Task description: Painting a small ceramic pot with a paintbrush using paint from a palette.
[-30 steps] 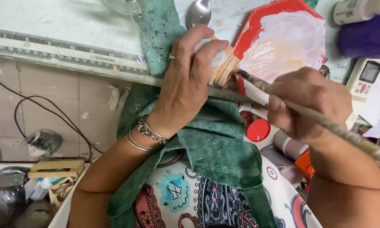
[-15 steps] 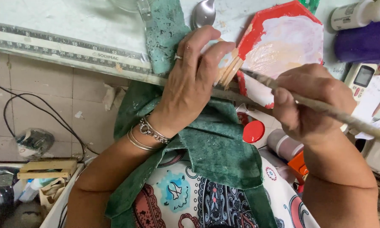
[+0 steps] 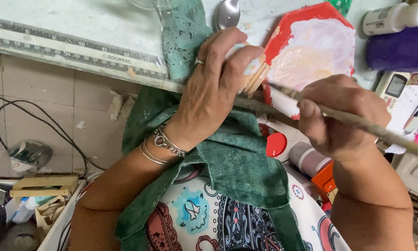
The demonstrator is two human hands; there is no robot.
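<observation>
My left hand (image 3: 218,79), with a ring and bracelets, grips a small bundle of flat wooden sticks (image 3: 254,76) at the table's edge. My right hand (image 3: 339,114) holds a long thin paintbrush (image 3: 357,122), whose tip points left at the ends of the sticks. Just behind the brush tip lies a red octagonal palette (image 3: 311,46) smeared with white and pinkish paint. A green stained cloth (image 3: 186,37) runs from the table down over my lap.
A metal ruler (image 3: 69,49) lines the table's front edge. A spoon (image 3: 227,14), a white bottle (image 3: 392,16), a purple cloth (image 3: 399,49) and a small grey device with a screen (image 3: 395,86) sit nearby. Paint pots (image 3: 306,158) stand below. Tiled floor and cables lie at the left.
My right hand has drawn the brush slightly right and back, so its tip now sits by the stick ends. My left hand keeps its hold on the sticks.
</observation>
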